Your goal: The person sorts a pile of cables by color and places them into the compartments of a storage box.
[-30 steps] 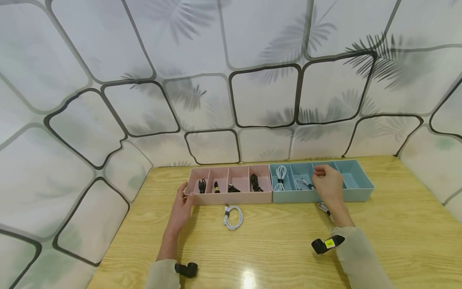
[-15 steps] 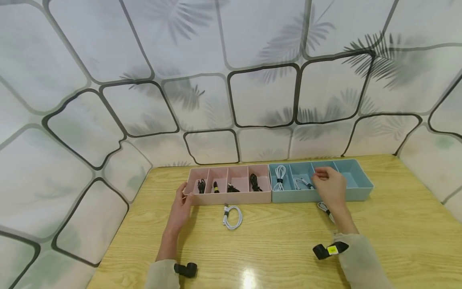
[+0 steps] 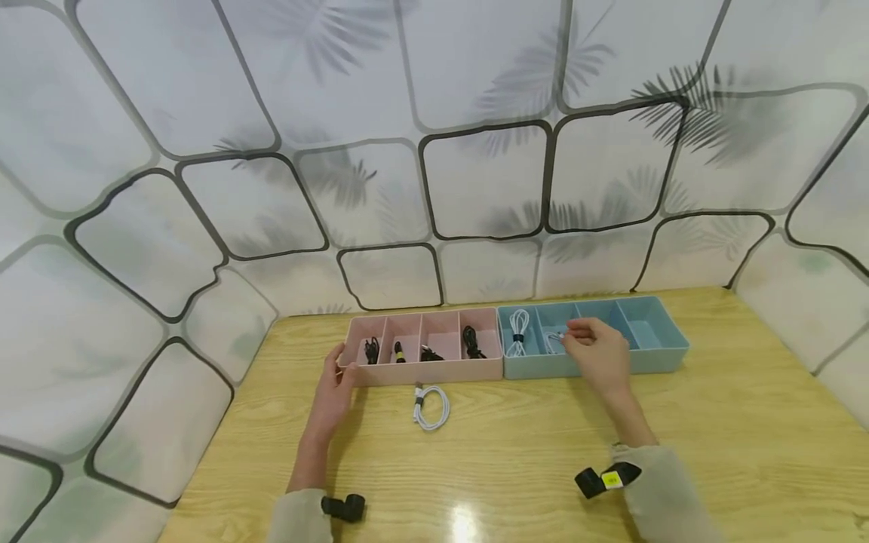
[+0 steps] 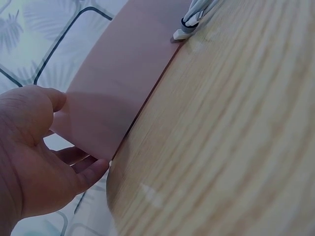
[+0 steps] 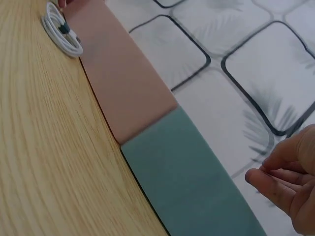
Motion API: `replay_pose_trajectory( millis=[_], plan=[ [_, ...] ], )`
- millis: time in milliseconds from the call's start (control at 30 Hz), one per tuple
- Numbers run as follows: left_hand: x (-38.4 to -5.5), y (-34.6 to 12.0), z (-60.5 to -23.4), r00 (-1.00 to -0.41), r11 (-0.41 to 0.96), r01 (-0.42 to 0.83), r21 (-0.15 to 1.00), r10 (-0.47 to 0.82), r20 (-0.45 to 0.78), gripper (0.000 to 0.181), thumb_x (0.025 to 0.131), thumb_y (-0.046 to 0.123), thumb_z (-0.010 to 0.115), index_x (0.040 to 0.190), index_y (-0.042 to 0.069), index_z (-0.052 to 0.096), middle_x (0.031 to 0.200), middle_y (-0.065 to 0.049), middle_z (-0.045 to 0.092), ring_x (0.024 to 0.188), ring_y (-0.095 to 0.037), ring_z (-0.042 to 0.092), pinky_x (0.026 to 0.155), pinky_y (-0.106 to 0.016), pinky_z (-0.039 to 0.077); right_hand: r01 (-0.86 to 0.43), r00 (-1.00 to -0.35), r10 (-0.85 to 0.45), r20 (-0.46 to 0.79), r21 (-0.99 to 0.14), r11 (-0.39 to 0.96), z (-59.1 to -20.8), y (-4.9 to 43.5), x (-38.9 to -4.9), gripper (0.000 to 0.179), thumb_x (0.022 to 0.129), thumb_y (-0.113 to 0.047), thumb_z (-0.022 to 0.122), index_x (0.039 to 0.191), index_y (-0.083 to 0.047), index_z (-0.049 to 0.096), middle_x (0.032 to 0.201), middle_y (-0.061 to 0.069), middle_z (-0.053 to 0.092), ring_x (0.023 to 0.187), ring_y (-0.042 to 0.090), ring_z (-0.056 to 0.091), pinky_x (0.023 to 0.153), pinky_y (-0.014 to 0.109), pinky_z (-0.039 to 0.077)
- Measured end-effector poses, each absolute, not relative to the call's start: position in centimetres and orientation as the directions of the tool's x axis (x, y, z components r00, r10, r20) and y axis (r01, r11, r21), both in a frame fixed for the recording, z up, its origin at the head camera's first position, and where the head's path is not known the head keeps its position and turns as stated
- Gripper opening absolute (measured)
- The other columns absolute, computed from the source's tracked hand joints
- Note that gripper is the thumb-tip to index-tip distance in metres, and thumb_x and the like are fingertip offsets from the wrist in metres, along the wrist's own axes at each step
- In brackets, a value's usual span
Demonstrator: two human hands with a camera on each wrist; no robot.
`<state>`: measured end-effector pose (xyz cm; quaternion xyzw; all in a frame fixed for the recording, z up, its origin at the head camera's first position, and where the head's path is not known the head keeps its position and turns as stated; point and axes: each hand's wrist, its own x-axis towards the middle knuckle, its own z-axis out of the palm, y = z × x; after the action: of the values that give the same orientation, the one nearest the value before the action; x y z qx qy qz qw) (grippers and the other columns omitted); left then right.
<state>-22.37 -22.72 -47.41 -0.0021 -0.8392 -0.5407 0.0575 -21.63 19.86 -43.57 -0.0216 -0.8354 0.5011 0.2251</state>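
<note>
My left hand (image 3: 330, 392) grips the left end of a pink divided storage box (image 3: 434, 372), thumb at the front and fingers along the end wall. In the left wrist view its fingers meet the box's edge and lower corner. My right hand (image 3: 600, 354) hovers over the blue divided storage box (image 3: 543, 367), thumb and fingertips close together. The right wrist view shows nothing between them. Beside the fingertips, a white cable (image 3: 553, 343) lies in the second blue compartment, partly hidden. Another white cable (image 3: 517, 332), tied with a black strap, lies in the first.
The pink box's compartments hold black cables (image 3: 471, 343) and a small black item with a yellow band (image 3: 399, 351). A coiled white cable (image 3: 444, 411) lies before the pink box on the wooden table (image 3: 516, 452). A patterned backdrop (image 3: 485, 181) stands behind.
My right hand has moved left, from over the third blue compartment toward the second and its cable. The white cable under the right wrist is now hidden. My left hand stays on the pink box.
</note>
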Motion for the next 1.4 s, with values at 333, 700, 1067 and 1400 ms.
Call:
replay_pose_trajectory(
  millis=[333,700,1067,1400],
  plan=[
    [-22.3,-23.1,-47.4,-0.996,0.412,0.030,0.911,-0.068,0.063,0.054,0.108,0.019,0.043,0.156,0.006,0.023,0.140,-0.032,0.044,0.130,-0.044,0.046,0.106,-0.054,0.038,-0.278,-0.941,0.033,0.336,-0.827,0.489,-43.2,15.8,-20.1,0.017,0.088,-0.003,0.069,0.104,0.003,0.072,0.090,0.014,0.072,0.073,0.020,0.069,0.062,0.022,0.054],
    [-22.6,-22.8,-47.1,-0.995,0.412,0.060,0.909,-0.051,0.089,0.054,0.107,0.018,0.043,0.155,0.005,0.023,0.140,-0.034,0.044,0.130,-0.046,0.047,0.106,-0.054,0.039,-0.217,-0.975,-0.140,0.172,-0.867,0.448,-43.8,12.0,-19.8,0.014,0.090,-0.002,0.068,0.101,0.006,0.071,0.084,0.016,0.071,0.072,0.029,0.069,0.056,0.027,0.056],
    [-22.5,-22.9,-47.6,-0.992,0.411,0.068,0.909,-0.065,0.104,0.052,0.107,0.015,0.043,0.154,0.003,0.024,0.139,-0.035,0.044,0.128,-0.046,0.048,0.105,-0.054,0.039,-0.137,-0.964,-0.264,0.015,-0.882,0.451,-45.6,8.2,-20.9,0.016,0.085,-0.001,0.067,0.098,0.008,0.069,0.073,0.007,0.067,0.058,0.025,0.069,0.049,0.032,0.056],
    [-22.6,-22.9,-47.4,-0.995,0.413,0.042,0.910,-0.070,0.078,0.053,0.107,0.018,0.042,0.155,0.008,0.024,0.147,-0.032,0.039,0.132,-0.045,0.044,0.107,-0.055,0.038,-0.108,-0.959,-0.283,-0.028,-0.884,0.454,-46.5,6.3,-22.0,0.011,0.083,-0.001,0.068,0.091,0.006,0.067,0.065,0.011,0.066,0.047,0.020,0.064,0.043,0.032,0.053]
  ],
)
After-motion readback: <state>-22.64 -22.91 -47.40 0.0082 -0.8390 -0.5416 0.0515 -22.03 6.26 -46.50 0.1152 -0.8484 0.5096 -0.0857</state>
